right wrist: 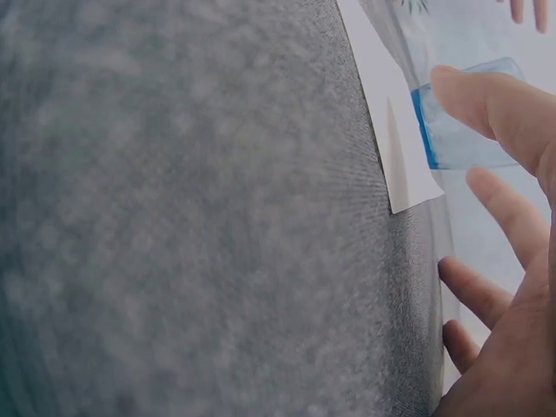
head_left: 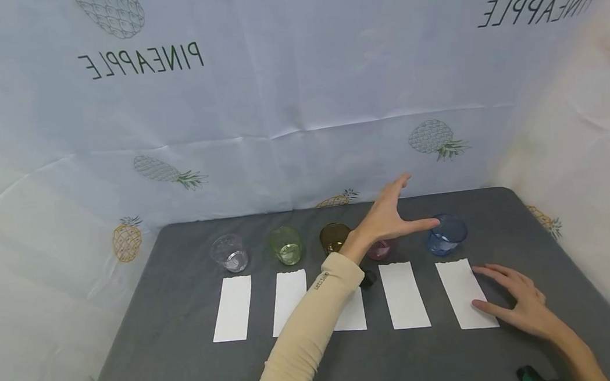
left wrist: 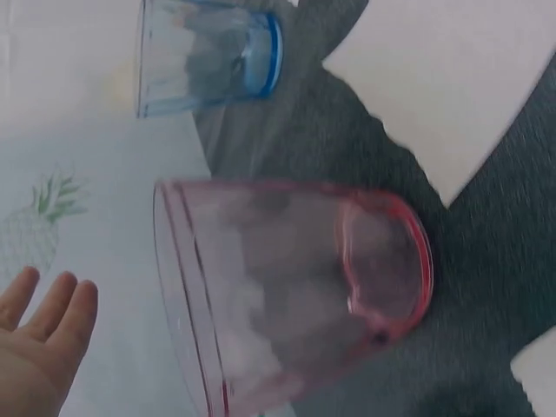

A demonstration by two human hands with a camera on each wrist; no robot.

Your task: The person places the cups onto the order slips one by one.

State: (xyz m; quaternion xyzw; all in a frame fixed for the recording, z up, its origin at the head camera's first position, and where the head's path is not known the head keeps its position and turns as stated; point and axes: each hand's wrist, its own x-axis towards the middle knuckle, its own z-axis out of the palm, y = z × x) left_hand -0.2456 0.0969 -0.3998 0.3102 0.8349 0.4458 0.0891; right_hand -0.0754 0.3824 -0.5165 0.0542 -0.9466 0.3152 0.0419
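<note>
My left hand (head_left: pixel 387 216) reaches over the back of the table, thumb and fingers spread wide and holding nothing. Its thumb points toward the blue glass (head_left: pixel 446 235), overlapping its rim in the head view. Below that hand stands the pink glass (left wrist: pixel 304 287), partly hidden behind it in the head view and large in the left wrist view. At the right my right hand (head_left: pixel 521 299) is spread with its fingertips at the edge of the rightmost white paper strip (head_left: pixel 463 291). In the right wrist view nothing lies between its fingers.
A clear glass (head_left: pixel 229 253), a green glass (head_left: pixel 286 245) and a brown glass (head_left: pixel 334 236) continue the row leftward. White paper strips (head_left: pixel 233 308) lie in front of the glasses. A patterned cloth (head_left: pixel 289 98) hangs behind the dark grey table (head_left: pixel 179 361).
</note>
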